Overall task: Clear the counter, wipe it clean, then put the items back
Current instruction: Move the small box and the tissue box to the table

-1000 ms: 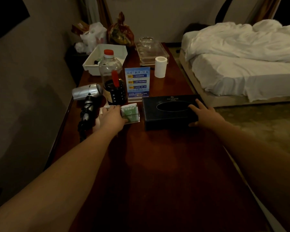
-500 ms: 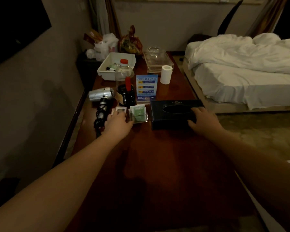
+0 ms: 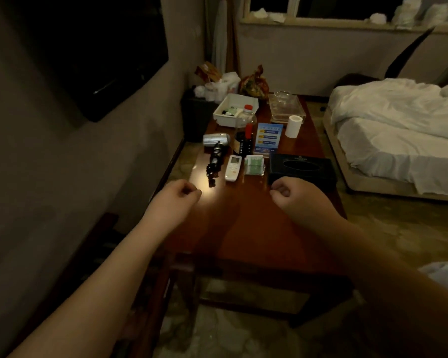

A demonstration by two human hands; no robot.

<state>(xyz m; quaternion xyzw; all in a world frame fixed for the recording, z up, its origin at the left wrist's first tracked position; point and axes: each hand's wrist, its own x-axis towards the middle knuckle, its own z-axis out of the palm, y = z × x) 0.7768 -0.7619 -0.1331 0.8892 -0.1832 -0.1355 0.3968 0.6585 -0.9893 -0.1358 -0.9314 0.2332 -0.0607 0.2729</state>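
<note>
I see my left hand (image 3: 177,196) and right hand (image 3: 291,193) hovering over the wooden counter (image 3: 256,228), fingers curled in, gripping nothing. Beyond them sit a hair dryer (image 3: 216,146), white remote (image 3: 233,168), green packets (image 3: 254,165) and black tissue box (image 3: 301,167). Farther back: bottle (image 3: 245,133), paper roll (image 3: 293,126), white tray (image 3: 235,109).

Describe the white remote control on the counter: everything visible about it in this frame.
The remote control is a slim white handset, plastic by its look, with a small pale display at its far end and tiny buttons below, too small to read. It lies flat, face up, on the red-brown wooden counter, between the hair dryer and the green packets. Neither hand touches it.
</note>
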